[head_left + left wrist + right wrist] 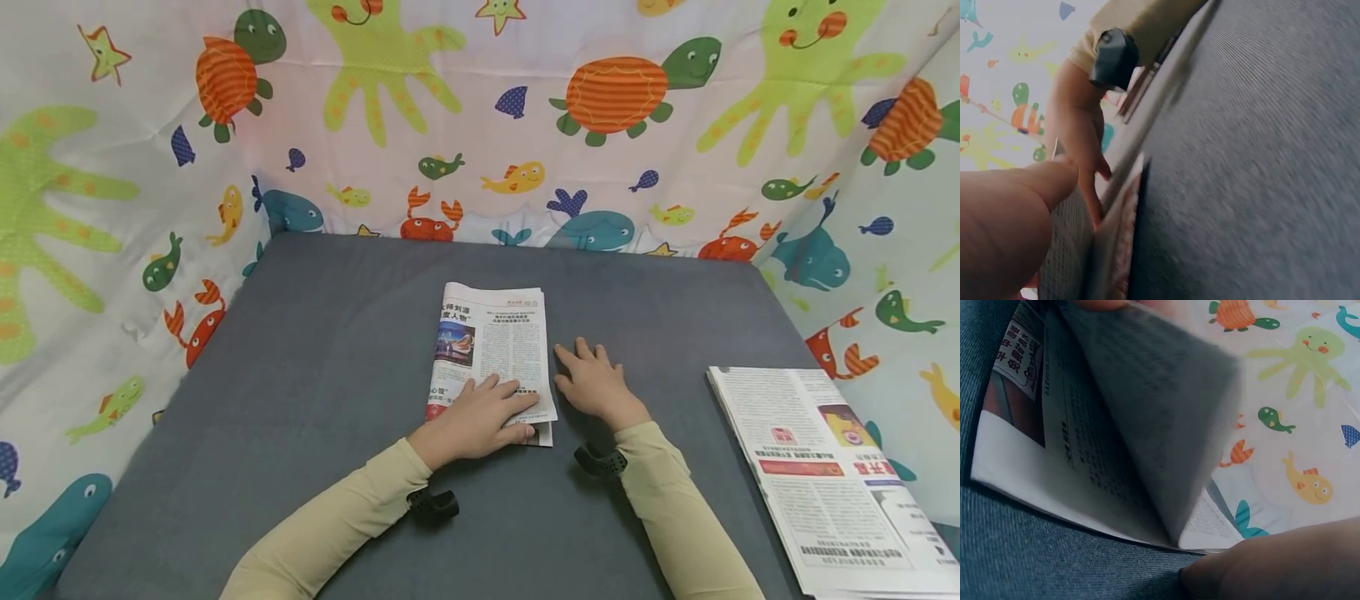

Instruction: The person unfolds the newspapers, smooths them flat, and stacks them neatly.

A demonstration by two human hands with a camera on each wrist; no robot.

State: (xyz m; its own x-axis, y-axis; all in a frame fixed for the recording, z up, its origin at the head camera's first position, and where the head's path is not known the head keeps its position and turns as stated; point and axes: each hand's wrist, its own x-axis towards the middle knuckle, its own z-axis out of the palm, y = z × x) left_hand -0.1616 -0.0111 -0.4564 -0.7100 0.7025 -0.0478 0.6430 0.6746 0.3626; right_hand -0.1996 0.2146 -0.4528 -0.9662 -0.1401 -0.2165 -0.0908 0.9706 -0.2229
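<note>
A folded newspaper (510, 333) lies on the grey table, its lower right layers slightly apart. My left hand (480, 417) rests on its lower part with fingers spread and the thumb near the bottom edge. In the left wrist view that thumb (1004, 225) is close up beside the paper. My right hand (600, 387) is just right of the newspaper, fingers extended at the table surface. The right wrist view shows a raised newspaper flap (1166, 406) above a lower printed layer, with part of my right hand (1279, 569) beside the corner.
A thick stack of newspapers (832, 483) lies at the table's right side. A patterned cloth (480, 117) with sea animals hangs behind and along both sides of the grey table (322, 350). Black bands with small devices are on both wrists.
</note>
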